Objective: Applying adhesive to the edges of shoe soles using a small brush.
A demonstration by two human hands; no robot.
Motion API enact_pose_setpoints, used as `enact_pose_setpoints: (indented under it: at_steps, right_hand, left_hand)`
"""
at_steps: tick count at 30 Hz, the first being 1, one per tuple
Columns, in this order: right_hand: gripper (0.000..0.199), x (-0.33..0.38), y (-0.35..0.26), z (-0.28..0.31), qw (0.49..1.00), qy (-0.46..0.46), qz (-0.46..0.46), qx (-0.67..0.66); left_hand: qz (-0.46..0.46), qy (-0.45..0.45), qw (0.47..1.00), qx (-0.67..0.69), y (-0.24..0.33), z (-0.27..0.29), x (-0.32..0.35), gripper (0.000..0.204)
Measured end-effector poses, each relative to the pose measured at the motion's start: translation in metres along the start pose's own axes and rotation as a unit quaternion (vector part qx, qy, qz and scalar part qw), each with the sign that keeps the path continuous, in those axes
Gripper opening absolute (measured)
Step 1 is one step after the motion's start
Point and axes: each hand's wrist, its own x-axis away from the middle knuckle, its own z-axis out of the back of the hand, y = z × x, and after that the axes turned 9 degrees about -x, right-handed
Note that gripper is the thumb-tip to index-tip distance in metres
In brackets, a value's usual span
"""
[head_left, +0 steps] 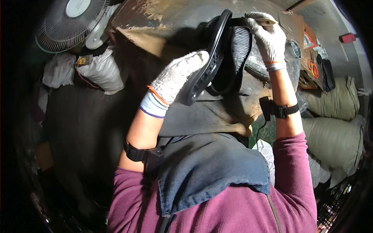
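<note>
Worn brown work surface (182, 17) across the far side; in front of it, 2 black slippers (213, 58) side by side, long axes near-left to far-right, left slipper (221, 33) tipped on edge, right slipper (239, 46) showing its ribbed footbed (can't tell if either bears on the surface). Left hand (176, 75) grips the left slipper's left side around mid-length, fingers mostly hidden; right hand (271, 42) is closed at the right slipper's far end, exact pinch hidden, so left sits nearer.
</note>
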Motion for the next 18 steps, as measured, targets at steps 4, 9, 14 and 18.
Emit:
enact_pose_setpoints:
  at_steps: [4,9,14,18]
  right_hand:
    - [0.040,0.003,-0.022,-0.040,0.992,-0.002,-0.102,-0.077]
    - [0.033,-0.006,-0.010,-0.009,0.994,-0.047,-0.043,-0.089]
    - [0.043,-0.003,0.074,0.014,0.987,-0.010,-0.001,-0.158]
    - [0.045,0.003,0.075,0.024,0.985,0.005,-0.024,-0.170]
  left_hand:
    - [0.312,0.013,0.596,0.740,-0.002,0.005,0.062,0.053]
    - [0.236,0.224,0.457,0.828,0.011,0.052,0.185,0.078]
    - [0.027,0.791,0.395,0.467,0.086,0.183,0.330,0.106]
    - [-0.008,0.840,0.382,0.384,0.037,0.204,0.330,0.101]
